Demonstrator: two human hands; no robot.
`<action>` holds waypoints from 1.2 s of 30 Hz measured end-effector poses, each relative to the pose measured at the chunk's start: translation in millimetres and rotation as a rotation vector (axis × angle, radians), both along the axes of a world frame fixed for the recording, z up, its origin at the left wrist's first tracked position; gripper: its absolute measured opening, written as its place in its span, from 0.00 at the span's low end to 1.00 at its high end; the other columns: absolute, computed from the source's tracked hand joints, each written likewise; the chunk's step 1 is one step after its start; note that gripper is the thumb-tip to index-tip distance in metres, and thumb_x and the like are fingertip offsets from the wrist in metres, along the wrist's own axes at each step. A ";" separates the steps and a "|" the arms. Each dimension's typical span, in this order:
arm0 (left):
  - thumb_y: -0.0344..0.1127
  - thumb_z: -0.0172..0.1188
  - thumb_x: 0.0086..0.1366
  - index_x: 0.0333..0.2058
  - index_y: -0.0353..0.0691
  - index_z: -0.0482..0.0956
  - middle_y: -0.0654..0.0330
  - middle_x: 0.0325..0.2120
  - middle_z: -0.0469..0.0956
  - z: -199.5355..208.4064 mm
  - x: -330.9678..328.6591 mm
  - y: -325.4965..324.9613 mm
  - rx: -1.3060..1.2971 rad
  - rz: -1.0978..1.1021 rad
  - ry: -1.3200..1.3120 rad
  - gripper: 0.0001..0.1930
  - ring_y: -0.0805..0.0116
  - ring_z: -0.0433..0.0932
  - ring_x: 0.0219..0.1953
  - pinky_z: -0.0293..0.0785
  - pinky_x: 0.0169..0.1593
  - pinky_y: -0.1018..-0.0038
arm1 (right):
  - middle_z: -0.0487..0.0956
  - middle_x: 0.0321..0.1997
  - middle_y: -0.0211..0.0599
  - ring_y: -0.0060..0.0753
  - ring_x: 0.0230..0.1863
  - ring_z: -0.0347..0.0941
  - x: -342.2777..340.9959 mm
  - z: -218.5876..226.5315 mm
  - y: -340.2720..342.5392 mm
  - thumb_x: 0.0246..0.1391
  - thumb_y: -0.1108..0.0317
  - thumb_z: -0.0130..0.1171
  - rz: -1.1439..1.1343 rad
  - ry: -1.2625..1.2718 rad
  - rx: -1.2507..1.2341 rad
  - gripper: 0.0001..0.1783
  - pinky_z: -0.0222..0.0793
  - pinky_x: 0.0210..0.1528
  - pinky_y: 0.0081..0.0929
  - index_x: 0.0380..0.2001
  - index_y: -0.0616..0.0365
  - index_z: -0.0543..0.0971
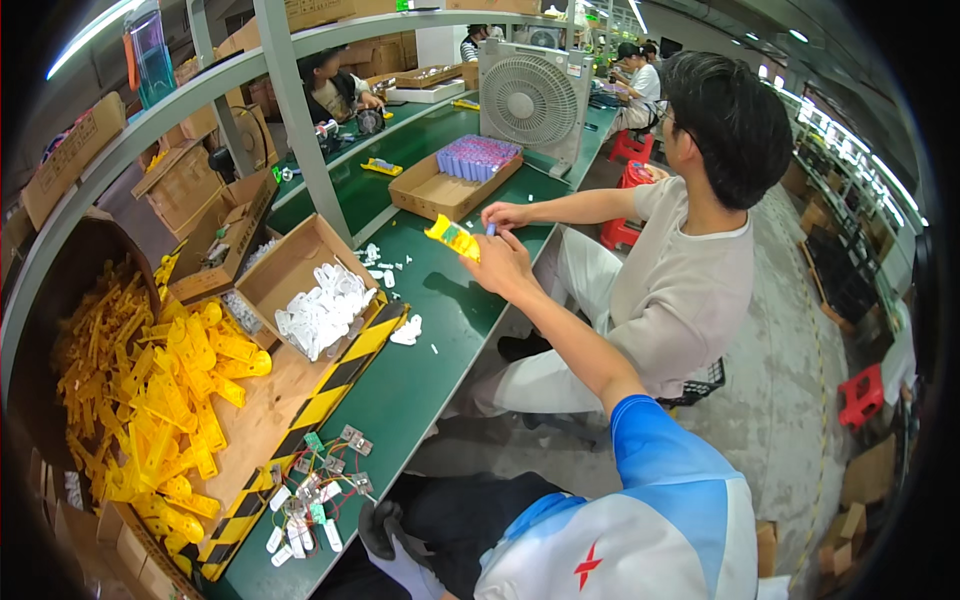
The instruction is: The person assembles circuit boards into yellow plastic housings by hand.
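Note:
My bare right hand (505,268) reaches out over the green table. It is closed on the near end of a yellow plastic housing (453,238) with green parts inside. Right beside it, a seated co-worker's hand (507,214) is close to a small purple cylinder (490,229). Low in the picture, my left hand (395,550) wears a grey and white glove with black fingers. It rests by the table's edge, fingers loosely bent and nothing visible in them. Nearest to it lie small wired circuit boards with white pieces (315,490).
Yellow housings (165,400) are heaped at the left behind a black-and-yellow striped edge (310,430). A cardboard box (290,260) holds white plastic parts (325,310). Farther off stand a tray of purple cylinders (478,158) and a grey fan (533,100). The co-worker (670,270) sits close on the right.

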State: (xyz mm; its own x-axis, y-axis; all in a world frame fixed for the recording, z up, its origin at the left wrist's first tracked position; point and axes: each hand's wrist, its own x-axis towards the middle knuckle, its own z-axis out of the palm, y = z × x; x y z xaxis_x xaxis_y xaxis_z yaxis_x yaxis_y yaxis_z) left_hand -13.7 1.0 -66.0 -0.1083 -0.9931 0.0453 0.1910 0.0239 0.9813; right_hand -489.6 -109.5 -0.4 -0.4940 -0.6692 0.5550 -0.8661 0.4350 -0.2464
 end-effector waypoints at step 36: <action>0.26 0.59 0.57 0.55 0.37 0.71 0.48 0.58 0.67 -12.7 62.9 -26.5 -0.668 0.472 -1.079 0.25 0.43 0.61 0.62 0.56 0.64 0.49 | 0.74 0.45 0.41 0.44 0.48 0.69 300.9 -47.3 -4.5 0.49 0.61 0.66 1.040 -0.360 0.259 0.17 0.68 0.51 0.38 0.41 0.55 0.77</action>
State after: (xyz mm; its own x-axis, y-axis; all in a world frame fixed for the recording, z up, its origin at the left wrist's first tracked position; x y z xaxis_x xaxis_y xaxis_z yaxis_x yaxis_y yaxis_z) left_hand 49.2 -25.5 -78.7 -0.0537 -0.7673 0.6390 -0.8192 0.3998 0.4112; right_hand -188.8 -114.0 -47.7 0.2665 -0.9231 0.2773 -0.7345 -0.3808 -0.5618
